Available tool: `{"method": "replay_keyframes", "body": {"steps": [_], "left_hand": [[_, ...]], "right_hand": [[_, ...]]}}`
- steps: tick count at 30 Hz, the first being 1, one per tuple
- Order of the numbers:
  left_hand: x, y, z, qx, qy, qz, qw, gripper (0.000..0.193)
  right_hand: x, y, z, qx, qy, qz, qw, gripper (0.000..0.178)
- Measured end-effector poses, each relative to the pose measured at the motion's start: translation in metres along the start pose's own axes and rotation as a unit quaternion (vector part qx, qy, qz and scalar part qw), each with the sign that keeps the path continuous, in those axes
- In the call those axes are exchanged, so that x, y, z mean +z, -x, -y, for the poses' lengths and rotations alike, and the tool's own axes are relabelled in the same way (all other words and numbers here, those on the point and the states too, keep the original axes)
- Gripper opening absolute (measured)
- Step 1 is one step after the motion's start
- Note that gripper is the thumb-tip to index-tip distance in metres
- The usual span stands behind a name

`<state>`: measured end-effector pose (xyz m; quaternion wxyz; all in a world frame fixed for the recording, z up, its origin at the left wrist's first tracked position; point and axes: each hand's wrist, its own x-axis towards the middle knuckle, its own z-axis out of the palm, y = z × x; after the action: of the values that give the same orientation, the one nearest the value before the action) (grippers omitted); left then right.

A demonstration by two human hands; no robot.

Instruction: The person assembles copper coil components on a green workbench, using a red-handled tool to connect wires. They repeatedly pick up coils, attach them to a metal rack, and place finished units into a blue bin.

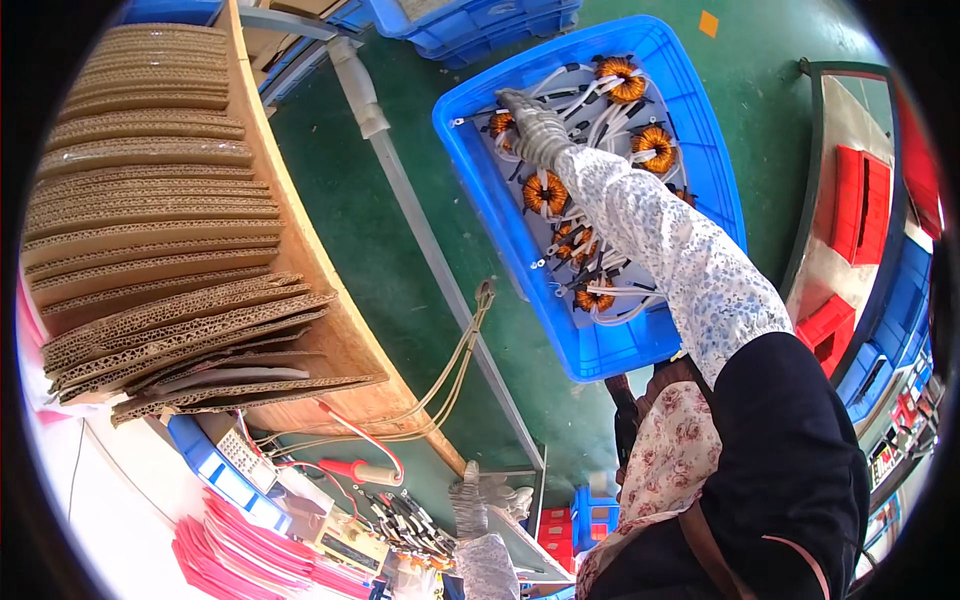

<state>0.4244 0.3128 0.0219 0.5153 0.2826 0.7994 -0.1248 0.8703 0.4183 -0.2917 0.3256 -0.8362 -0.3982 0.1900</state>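
My right hand (537,130), in a grey striped glove, reaches into the far left part of a blue plastic crate (606,362). Its fingers curl over a copper-wound toroidal coil (501,124) with white leads; the hand partly covers that coil. Other toroidal coils (545,193) with white and black wires lie spread around the crate. Low in the view, my left hand (468,505), also gloved, is at the bench edge beside a bundle of black-and-white leads (405,523). Its fingers look stretched out, with nothing visible in them.
Cardboard sheets (150,215) stand packed in a wooden-sided box (312,245) on the left. A metal rail (440,255) runs between box and crate. A red-handled tool (360,471) and pink sheets (235,550) lie on the bench. Stacked blue crates (475,25) stand beyond; red bins (862,205) are at right.
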Motion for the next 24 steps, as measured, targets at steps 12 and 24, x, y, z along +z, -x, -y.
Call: {"method": "replay_keyframes", "body": {"steps": [12,24], "left_hand": [[0.001,0.007,0.0,-0.053,0.076,0.047,0.995,0.051],[-0.016,-0.013,0.019,-0.018,0.074,0.155,0.985,0.053]], "right_hand": [[0.013,0.08,0.033,-0.117,0.114,0.042,0.986,0.041],[-0.09,0.238,0.219,0.135,-0.548,0.153,0.811,0.028]]}}
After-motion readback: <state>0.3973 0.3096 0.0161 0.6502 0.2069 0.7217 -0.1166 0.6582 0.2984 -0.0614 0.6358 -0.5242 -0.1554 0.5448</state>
